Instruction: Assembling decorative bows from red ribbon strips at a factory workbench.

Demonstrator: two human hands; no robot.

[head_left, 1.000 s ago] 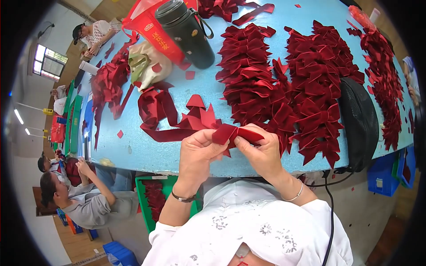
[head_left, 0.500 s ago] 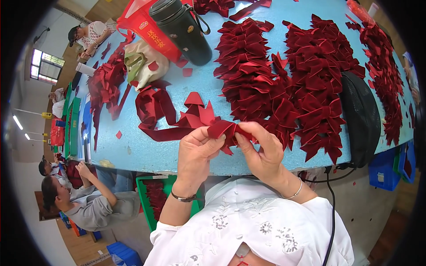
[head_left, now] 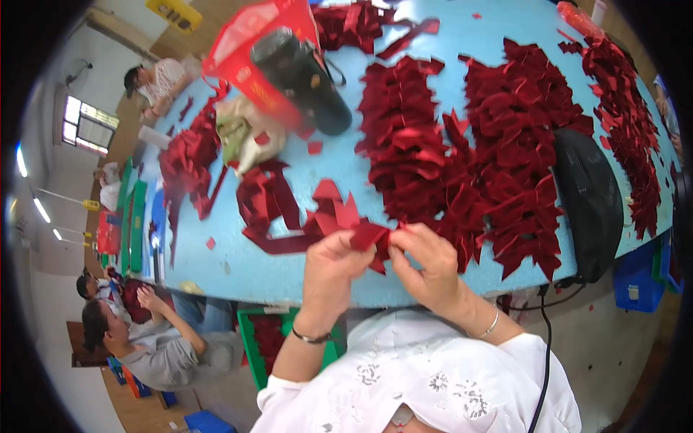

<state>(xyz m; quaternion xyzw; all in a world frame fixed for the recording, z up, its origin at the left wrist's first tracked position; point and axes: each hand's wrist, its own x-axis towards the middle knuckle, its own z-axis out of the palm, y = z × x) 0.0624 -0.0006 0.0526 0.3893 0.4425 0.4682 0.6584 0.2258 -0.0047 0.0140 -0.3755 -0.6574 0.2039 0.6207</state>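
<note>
A dark red velvet ribbon bow [head_left: 369,237] is held above the table's near edge, between my two hands. My left hand [head_left: 333,274] pinches its left loop between thumb and fingers. The fingers of my right hand [head_left: 427,261] are pressed together at the bow's right side, by its middle; they partly hide that end. Just beyond my left hand lie red ribbon pieces [head_left: 333,206] and a curling length of ribbon [head_left: 267,202]. Long stacked rows of finished-looking bows [head_left: 404,137] and more bows [head_left: 516,151] fill the table beyond my right hand.
On the blue table [head_left: 209,270] stand a dark flask [head_left: 307,86], a red bag [head_left: 238,65] and a cloth bundle [head_left: 249,137]. A black pouch [head_left: 588,206] with a cable [head_left: 546,346] lies right. A green crate [head_left: 249,339] sits below the edge; co-workers [head_left: 151,339] are left.
The view has shifted, so the table and its things sit lower and slightly right. My right fingers have curled in closer at the bow's middle; my left hand keeps its pinch.
</note>
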